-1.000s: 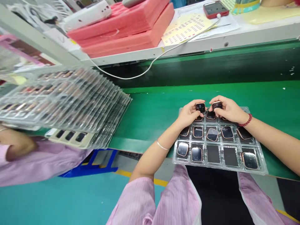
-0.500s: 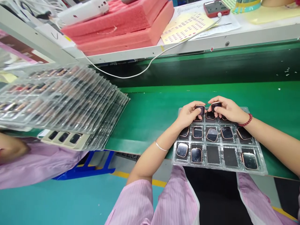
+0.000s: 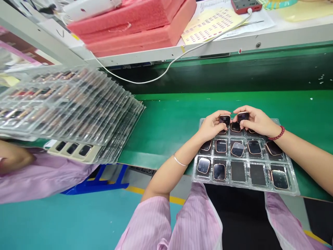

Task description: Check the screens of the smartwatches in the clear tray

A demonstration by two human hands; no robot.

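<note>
My left hand (image 3: 214, 126) pinches a rounded-square glass watch case (image 3: 224, 120), and my right hand (image 3: 256, 121) grips a second case (image 3: 242, 117), both just above a clear moulded plastic tray (image 3: 245, 184) of copper-edged cases on the green rubber belt (image 3: 166, 139).

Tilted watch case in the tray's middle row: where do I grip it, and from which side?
The watch case sits tilted in its pocket of the plastic tray, so probably pinch its rose-gold frame at the raised edge, from above, clear of the glass.
</note>
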